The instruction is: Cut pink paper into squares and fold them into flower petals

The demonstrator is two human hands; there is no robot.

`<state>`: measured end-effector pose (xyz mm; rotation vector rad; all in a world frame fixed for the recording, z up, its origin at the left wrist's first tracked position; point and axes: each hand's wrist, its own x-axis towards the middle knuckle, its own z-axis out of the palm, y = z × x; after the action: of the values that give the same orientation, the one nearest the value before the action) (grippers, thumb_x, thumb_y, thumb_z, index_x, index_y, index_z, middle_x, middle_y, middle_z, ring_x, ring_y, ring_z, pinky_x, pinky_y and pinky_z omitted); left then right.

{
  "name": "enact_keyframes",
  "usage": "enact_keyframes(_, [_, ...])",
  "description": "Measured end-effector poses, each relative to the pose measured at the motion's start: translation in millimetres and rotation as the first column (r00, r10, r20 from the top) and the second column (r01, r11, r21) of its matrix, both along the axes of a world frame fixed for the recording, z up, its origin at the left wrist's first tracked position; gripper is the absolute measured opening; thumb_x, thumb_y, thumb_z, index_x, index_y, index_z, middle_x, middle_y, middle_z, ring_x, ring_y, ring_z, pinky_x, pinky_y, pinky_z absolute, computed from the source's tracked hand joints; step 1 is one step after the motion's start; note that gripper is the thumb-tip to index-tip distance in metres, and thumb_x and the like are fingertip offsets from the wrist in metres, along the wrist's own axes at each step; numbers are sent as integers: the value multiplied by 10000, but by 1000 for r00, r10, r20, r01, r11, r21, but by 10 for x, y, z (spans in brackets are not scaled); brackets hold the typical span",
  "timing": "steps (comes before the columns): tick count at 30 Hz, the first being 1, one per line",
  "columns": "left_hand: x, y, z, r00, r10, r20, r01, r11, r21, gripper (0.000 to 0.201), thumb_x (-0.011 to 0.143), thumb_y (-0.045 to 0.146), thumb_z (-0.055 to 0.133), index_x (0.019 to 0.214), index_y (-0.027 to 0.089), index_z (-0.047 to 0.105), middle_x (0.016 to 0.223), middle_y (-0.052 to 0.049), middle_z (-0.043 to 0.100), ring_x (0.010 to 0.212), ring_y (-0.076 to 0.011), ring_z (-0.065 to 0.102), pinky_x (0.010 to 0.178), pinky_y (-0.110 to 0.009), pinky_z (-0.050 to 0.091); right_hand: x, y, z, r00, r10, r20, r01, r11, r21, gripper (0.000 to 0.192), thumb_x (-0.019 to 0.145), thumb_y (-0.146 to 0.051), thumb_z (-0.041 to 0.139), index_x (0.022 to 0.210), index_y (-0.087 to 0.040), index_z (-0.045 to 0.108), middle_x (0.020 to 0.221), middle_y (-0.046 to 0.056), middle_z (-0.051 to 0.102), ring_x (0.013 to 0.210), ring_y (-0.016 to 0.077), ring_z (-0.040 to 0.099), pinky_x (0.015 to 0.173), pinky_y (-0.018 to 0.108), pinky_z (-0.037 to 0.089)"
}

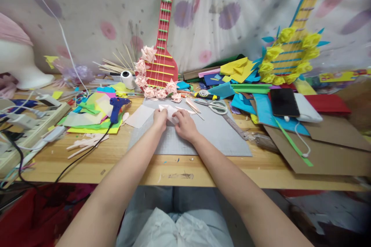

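Observation:
Both of my hands are closed on a pale pink sheet of paper (168,109), which looks folded, above the grey cutting mat (203,142). My left hand (160,119) grips its left side, and my right hand (185,124) pinches the right side with bent fingers. Left of them lies a flat pale paper sheet (140,116). Narrow pink paper strips (193,106) and grey-handled scissors (218,107) rest to the right. Behind stands a red paper guitar (162,65) edged with pink paper flowers (140,66).
A blue glue gun (116,110) sits on coloured paper at left, its cord running past a power strip (34,131). A metal ruler (234,126) crosses the mat's right side. A phone (285,102), cardboard (327,158) and a yellow paper guitar (290,52) are at right.

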<state>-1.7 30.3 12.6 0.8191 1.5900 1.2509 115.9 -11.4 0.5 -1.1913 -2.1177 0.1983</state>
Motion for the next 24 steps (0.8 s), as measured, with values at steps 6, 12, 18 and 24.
enact_keyframes(6, [-30, -5, 64, 986, -2, 167, 5, 1000, -16, 281, 700, 83, 405, 953, 135, 519, 932, -77, 633, 791, -138, 621, 612, -207, 480, 66, 38, -2, 997, -65, -43, 65, 998, 12, 422, 622, -2, 417, 961, -218, 546, 1034, 83, 460, 1009, 232, 393, 870, 388, 354])
enact_keyframes(12, [-139, -30, 48, 957, 53, -284, -36, 997, 64, 363, 684, 158, 494, 1047, 154, 466, 1030, -101, 573, 976, -196, 556, 805, -301, 456, 58, 71, -43, 998, -41, -45, 40, 999, -25, 156, 726, -106, 489, 773, -210, 593, 920, 62, 512, 920, 207, 425, 821, 344, 368])
enact_keyframes(18, [-208, -323, 39, 662, -25, -749, 367, 882, 295, 494, 619, 47, 476, 1091, 184, 433, 1116, -85, 527, 1103, -198, 461, 960, -340, 346, 83, 158, -136, 993, -16, -116, -3, 987, -162, 76, 730, -149, 536, 736, -205, 586, 793, 19, 552, 833, 164, 470, 799, 312, 370])
enact_keyframes(24, [-112, -436, -62, 569, -259, -781, 505, 859, 83, 392, 680, 147, 527, 1060, 213, 458, 878, -29, 623, 894, -184, 562, 809, -310, 412, 68, 170, -127, 976, -58, -208, 8, 973, -231, 123, 711, -163, 527, 817, -202, 576, 781, -2, 569, 723, 134, 481, 734, 287, 391])
